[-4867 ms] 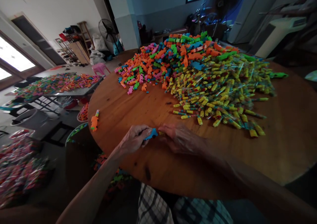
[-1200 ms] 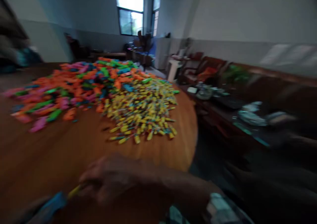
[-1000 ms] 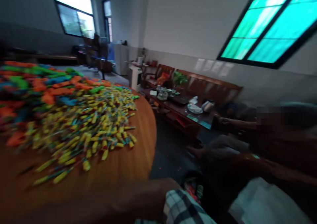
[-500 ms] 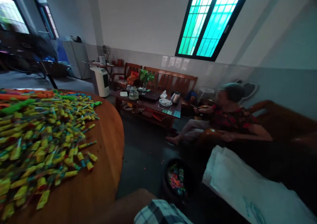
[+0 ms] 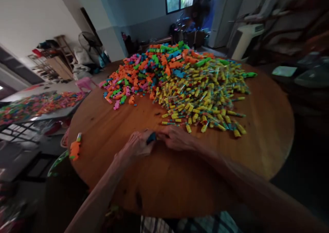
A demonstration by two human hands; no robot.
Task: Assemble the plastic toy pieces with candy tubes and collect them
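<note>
Left hand (image 5: 137,142) holds a blue toy (image 5: 151,138); right hand (image 5: 178,138) pinches — can't tell what. One tubed orange toy (image 5: 75,150) (just one) by the counter's (image 5: 267,123) left edge, loose heap (image 5: 200,92) beyond.

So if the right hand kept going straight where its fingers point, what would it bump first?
Probably the blue piece that the left hand holds. The fingertips of the right hand point at it and look very close; I can't tell if they already touch.
</note>
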